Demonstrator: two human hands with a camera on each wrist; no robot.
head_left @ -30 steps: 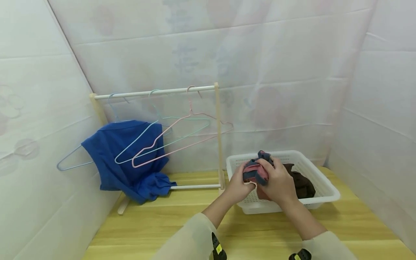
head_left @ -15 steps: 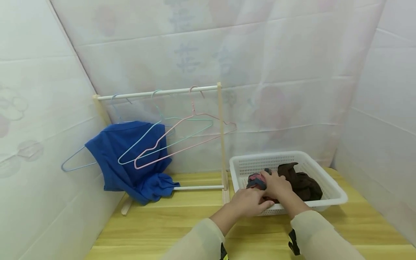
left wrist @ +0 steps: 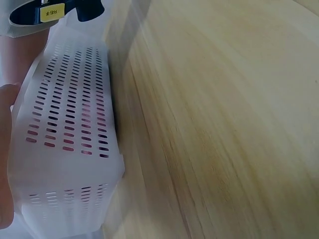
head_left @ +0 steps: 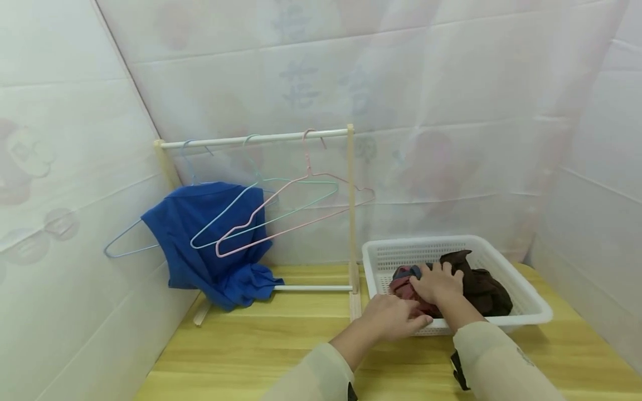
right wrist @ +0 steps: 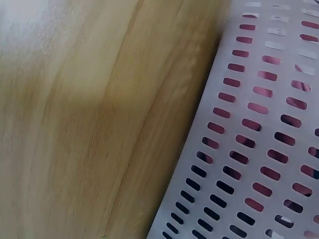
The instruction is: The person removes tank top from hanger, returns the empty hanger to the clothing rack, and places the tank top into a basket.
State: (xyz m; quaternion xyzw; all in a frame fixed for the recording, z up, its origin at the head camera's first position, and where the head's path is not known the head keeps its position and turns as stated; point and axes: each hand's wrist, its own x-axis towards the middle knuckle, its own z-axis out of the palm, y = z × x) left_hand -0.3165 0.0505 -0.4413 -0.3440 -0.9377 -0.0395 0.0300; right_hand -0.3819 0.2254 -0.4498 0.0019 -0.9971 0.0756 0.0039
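Note:
A white plastic basket [head_left: 524, 319] stands on the table at the right. In it lie a crumpled pink-red garment with blue-grey trim [head_left: 403, 287] and a dark brown garment [head_left: 484, 291]. My right hand [head_left: 440, 285] rests with spread fingers on the pink-red garment, beside the brown one. My left hand [head_left: 391, 316] is at the basket's near left rim, fingers reaching over toward the pink-red garment and thumb extended. In the left wrist view, part of the left hand [left wrist: 5, 154] shows beside the basket's slotted wall [left wrist: 65, 164]. The right wrist view shows pink cloth behind the slots [right wrist: 259, 107].
Left of the basket stands a clothes rack [head_left: 261, 138] with a white rail. On it hang a blue garment [head_left: 210, 239] on a light blue hanger [head_left: 122, 234], a mint hanger [head_left: 313, 203] and a pink hanger [head_left: 281, 230]. White sheeting [head_left: 451, 156] encloses the wooden table [head_left: 261, 356].
Both hands have lowered the pink-red garment into the basket. The right hand has spread over it, and the left has drawn back to the near rim. The head view has shifted slightly.

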